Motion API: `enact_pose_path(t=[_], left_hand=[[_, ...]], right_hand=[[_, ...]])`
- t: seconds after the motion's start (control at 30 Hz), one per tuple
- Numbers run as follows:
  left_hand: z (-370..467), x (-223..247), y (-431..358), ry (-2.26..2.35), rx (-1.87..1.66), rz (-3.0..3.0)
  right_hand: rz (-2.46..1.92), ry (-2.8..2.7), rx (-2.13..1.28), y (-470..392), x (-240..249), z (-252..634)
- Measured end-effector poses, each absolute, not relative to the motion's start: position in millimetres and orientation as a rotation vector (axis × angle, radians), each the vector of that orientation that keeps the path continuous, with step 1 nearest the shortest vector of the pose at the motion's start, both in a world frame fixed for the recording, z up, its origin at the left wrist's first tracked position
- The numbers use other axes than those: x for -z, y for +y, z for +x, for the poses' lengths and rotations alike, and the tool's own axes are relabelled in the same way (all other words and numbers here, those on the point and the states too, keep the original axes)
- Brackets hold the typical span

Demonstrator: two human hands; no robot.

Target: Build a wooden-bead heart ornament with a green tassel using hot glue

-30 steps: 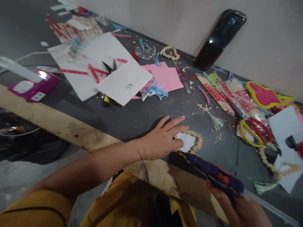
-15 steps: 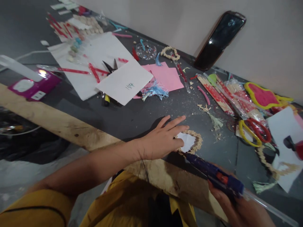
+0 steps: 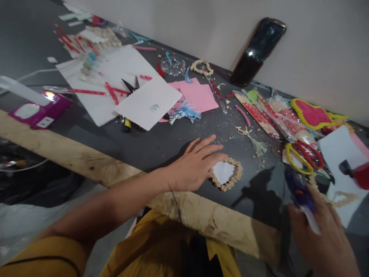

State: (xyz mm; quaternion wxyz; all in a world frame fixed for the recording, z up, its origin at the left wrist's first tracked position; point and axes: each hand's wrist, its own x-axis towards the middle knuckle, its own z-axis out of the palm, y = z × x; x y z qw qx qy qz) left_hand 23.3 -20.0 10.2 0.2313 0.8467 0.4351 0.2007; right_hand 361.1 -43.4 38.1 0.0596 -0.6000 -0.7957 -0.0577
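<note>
A small heart-shaped frame (image 3: 238, 174) of tan pieces lies on the dark table, with white paper inside it. My left hand (image 3: 198, 159) rests at its left edge, fingers stretched out and touching the rim; the thumb tip is partly hidden. Off to the right, my right hand (image 3: 323, 219) grips a dark blue glue gun (image 3: 299, 189) that has a red part and a clear stick at its back. The gun is a little blurred and hangs just in front of the scissors (image 3: 298, 163) with yellow and red handles.
A phone (image 3: 258, 52) leans on the wall. White cards (image 3: 148, 102), pink paper (image 3: 198, 94) and a blue tassel (image 3: 184, 112) lie behind my left hand. Packed sticks (image 3: 256, 111) are at back right, a purple device (image 3: 40, 111) at far left. A wooden plank (image 3: 115, 171) edges the table.
My right hand has carried the glue gun from the heart frame's lower edge out to the right, near the scissors. My left hand stays at the frame, its thumb drawn back.
</note>
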Motion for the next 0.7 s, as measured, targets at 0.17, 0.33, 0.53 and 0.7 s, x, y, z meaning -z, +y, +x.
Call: enact_pose_path(t=[0.17, 0.33, 0.53, 0.7], left_hand=[[27.9, -8.8, -19.2, 1.219, -0.595, 2.234], [32.1, -5.0, -20.2, 1.209, -0.652, 2.217], [34.1, -6.4, -21.2, 1.224, -0.637, 2.199], [35.3, -6.6, -21.0, 1.231, -0.621, 2.2]], right_hand=[[-1.769, -2.454, 0.434, -37.6, -29.8, 361.9], [-1.534, -2.206, 0.423, -50.8, -41.0, 303.8], [-1.383, -2.341, 0.061, -53.9, -20.7, 233.9], [-1.433, -2.348, 0.012, -52.0, -15.4, 225.9]])
